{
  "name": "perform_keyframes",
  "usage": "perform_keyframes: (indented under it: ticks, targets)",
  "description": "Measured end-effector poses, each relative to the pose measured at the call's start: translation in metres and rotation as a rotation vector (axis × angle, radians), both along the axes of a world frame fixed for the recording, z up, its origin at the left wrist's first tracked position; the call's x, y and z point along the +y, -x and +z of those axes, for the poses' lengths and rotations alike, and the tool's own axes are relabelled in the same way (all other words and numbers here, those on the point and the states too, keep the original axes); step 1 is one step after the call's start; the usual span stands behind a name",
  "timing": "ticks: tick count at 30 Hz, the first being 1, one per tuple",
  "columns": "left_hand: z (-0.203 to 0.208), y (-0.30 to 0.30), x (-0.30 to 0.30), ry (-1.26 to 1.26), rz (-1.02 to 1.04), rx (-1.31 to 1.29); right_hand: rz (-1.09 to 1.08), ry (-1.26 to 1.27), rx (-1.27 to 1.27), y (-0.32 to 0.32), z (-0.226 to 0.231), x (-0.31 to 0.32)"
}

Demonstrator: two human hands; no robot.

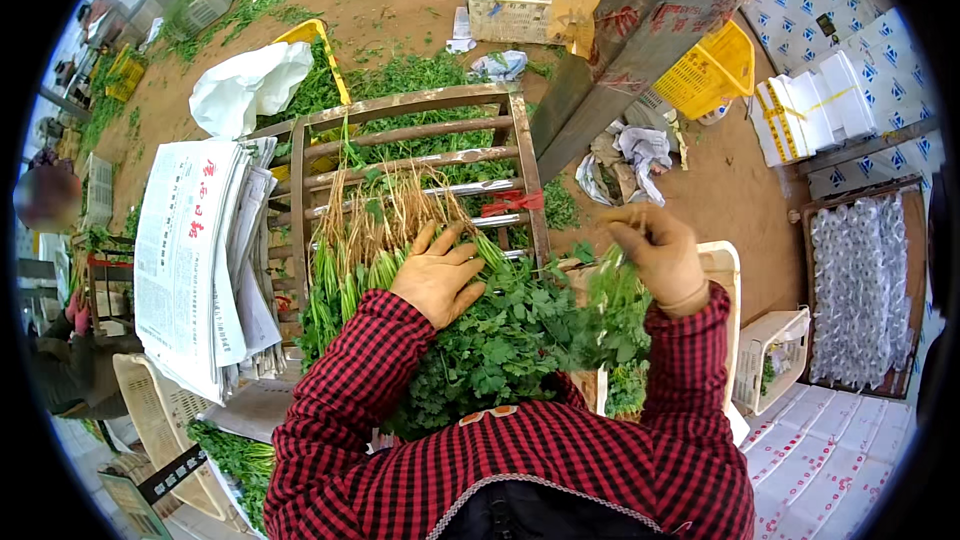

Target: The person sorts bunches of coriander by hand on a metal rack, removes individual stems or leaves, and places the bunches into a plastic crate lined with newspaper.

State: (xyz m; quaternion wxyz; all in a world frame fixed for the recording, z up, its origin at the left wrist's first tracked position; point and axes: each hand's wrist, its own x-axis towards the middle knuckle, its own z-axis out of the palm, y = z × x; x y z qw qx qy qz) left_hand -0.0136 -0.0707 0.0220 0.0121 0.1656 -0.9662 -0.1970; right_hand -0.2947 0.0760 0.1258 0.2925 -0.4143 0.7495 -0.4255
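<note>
While the left hand [437, 275] lies spread on the greens [495, 335], the right hand [655, 250] pinches a bunch [614, 305], probably near its blurred roots [622, 215]; light pressure avoids bruising.

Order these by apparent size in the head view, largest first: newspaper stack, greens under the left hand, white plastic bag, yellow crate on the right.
1. Greens under the left hand
2. Newspaper stack
3. White plastic bag and yellow crate on the right: too alike to rank
</note>
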Motion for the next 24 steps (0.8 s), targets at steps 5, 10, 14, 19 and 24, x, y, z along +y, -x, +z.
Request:
perform_keyframes:
  ticks: [5,10,14,19,24]
  targets:
    - [0.005,0.006,-0.005,-0.101,0.028,0.114,0.138,-0.097,-0.253,-0.036,-0.120,-0.093]
    - [0.050,-0.028,0.031,-0.088,0.021,0.031,0.182,-0.058,-0.005,-0.083,-0.149,-0.101]
    - [0.045,-0.075,0.053,-0.103,0.224,0.033,0.085,0.078,-0.165,-0.060,-0.145,-0.067]
    - [0.017,-0.045,0.063,-0.089,0.205,-0.083,0.288,-0.044,0.128,-0.116,-0.164,-0.059]
    - [0.013,-0.052,0.064,-0.080,0.206,-0.090,0.204,0.021,0.016,-0.087,-0.127,-0.071]
